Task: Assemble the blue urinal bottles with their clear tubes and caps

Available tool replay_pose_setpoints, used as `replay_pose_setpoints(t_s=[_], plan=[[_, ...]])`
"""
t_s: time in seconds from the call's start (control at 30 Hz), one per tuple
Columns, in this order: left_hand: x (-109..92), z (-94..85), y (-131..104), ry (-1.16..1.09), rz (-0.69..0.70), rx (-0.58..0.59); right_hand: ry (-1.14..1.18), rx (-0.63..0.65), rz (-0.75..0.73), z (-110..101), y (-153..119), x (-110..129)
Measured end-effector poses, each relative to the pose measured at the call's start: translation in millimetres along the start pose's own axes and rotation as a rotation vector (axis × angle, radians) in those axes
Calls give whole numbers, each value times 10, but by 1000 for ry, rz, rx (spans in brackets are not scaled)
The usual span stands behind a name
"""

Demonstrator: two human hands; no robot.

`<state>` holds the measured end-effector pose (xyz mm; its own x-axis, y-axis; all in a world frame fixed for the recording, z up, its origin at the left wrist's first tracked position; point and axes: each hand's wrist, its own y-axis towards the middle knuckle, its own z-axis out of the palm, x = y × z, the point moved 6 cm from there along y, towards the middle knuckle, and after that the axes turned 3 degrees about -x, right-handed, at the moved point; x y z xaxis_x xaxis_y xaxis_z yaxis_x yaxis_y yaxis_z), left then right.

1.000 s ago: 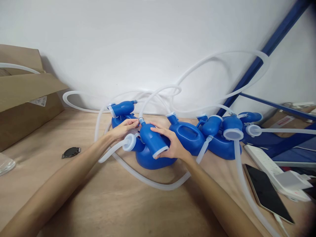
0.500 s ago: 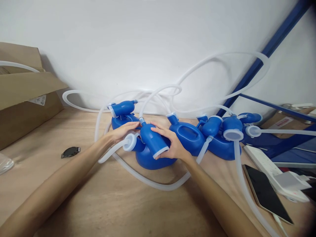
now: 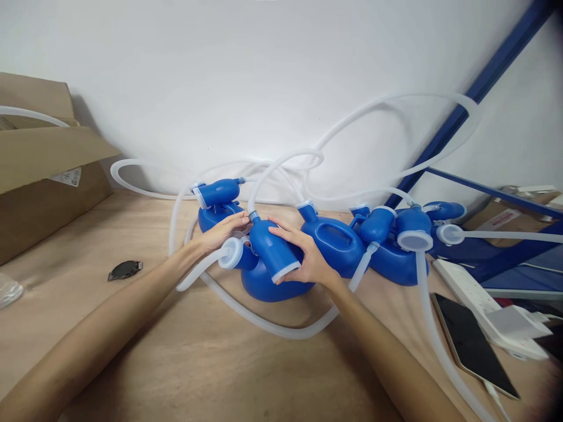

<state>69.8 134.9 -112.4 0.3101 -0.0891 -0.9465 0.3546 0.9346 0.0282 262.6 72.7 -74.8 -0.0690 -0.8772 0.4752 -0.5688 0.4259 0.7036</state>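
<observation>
I see the left hand [image 3: 223, 232], flatter half a second ago, now bending its fingertips in at the neck [image 3: 254, 217] of the blue cup [image 3: 271, 249]; I can't tell whether they pinch. The cup sits tilted over a blue bottle [image 3: 263, 286], my right hand [image 3: 308, 253] still wrapped around it.

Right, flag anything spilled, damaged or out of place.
No spill or damage shows. The watch at left and phone at right seem out of place: personal items sharing the table with bottles and hoses.
</observation>
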Motion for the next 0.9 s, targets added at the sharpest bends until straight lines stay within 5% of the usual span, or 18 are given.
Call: replay_pose_setpoints(t_s=[0.43, 0.9], plan=[[-164, 102, -25, 102, 118, 43, -9, -7, -10, -3, -13, -5], [-206, 153, -71, 123, 13, 39, 31, -11, 10, -1, -1, -27]])
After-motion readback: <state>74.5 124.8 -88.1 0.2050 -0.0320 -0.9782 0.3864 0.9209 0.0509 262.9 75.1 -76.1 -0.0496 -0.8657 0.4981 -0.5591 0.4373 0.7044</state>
